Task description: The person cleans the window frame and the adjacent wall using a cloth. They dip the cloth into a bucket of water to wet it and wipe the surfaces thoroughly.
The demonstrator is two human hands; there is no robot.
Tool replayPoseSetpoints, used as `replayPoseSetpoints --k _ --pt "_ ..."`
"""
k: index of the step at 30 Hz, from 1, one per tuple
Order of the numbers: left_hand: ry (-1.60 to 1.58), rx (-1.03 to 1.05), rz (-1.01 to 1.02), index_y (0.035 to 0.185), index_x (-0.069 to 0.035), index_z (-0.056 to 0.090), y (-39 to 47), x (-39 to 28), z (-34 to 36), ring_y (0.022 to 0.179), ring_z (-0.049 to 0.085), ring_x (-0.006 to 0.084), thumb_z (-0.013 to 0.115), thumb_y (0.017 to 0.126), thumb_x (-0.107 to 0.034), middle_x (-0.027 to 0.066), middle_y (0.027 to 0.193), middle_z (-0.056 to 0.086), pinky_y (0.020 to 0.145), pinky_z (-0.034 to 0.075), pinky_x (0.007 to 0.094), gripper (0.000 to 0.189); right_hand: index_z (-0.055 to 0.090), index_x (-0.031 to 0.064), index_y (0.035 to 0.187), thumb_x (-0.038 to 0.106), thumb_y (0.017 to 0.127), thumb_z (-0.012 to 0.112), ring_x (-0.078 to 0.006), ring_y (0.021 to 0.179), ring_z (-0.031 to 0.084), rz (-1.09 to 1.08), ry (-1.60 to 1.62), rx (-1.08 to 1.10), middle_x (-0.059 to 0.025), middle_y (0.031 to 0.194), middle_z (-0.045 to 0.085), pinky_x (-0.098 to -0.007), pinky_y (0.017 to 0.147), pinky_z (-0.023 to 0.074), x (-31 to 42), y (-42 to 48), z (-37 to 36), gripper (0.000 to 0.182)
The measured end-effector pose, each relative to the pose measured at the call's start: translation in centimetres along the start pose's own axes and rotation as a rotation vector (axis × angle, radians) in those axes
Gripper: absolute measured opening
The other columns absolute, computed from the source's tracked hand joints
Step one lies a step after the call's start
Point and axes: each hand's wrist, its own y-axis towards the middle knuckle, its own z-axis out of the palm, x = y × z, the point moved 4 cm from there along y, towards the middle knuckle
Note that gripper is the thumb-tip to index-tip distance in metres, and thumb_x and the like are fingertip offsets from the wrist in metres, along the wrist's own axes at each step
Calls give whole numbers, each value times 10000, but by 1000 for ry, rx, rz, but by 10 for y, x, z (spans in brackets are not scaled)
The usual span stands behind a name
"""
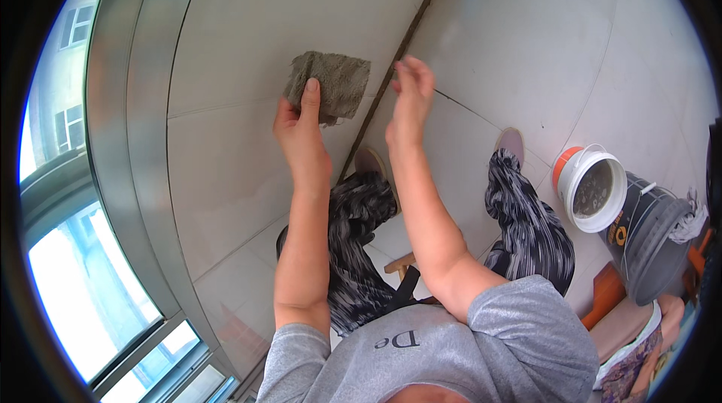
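Observation:
My left hand grips a folded grey-brown rag that looks like damp towelling, its thumb pressed on the near face. The rag is held up in front of pale wall tiles. Just to the right is my right hand, fingers loosely bent and slightly blurred, apart from the rag. Nothing shows in it, though part of the palm is turned away. Behind the hands, a dark joint runs along the meeting line of the wall tiles and the floor tiles.
A white bucket of murky grey water stands at right beside a dark grey bucket with a grey cloth over its rim. Part of a wooden stool shows between my legs. A metal-framed window lies left. Another person's arm appears lower right.

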Motion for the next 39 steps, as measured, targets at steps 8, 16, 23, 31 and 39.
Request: replayPoseSetpoints --k 8,16,23,31,39 --pt "659 227 569 1118 -12 506 -19 -16 20 909 544 161 520 816 -31 84 1096 539 762 442 277 303 336 45 1298 337 925 424 -177 1124 413 32 210 442 -61 1210 445 -290 954 329 4 -28 41 483" --pt "449 123 810 1117 -32 462 -27 -26 8 855 551 173 445 823 48 139 1138 514 698 470 265 306 434 46 1209 44 739 595 -297 1097 445 -756 -305 218 -122 1196 475 -370 928 354 25 10 105 497" --pt "425 108 805 1115 -34 457 -25 -22 1 834 549 179 446 834 43 153 1111 529 672 465 272 291 465 23 1157 -86 680 529 -337 1092 443 -906 -347 160 -146 1172 504 -411 882 388 28 18 110 494" --pt "418 111 797 1114 -32 457 -25 -21 -4 851 546 181 440 843 28 153 1098 540 690 462 279 278 418 24 1229 -64 735 518 -352 1200 364 -880 -396 242 -148 1261 448 -426 961 328 23 6 107 512" --pt "407 80 771 1099 -29 468 -22 -19 -5 862 548 176 438 847 29 150 1098 541 701 459 276 260 460 39 1190 -45 773 493 -321 1126 419 -804 -424 279 -128 1186 493 -390 917 373 6 -4 91 426"
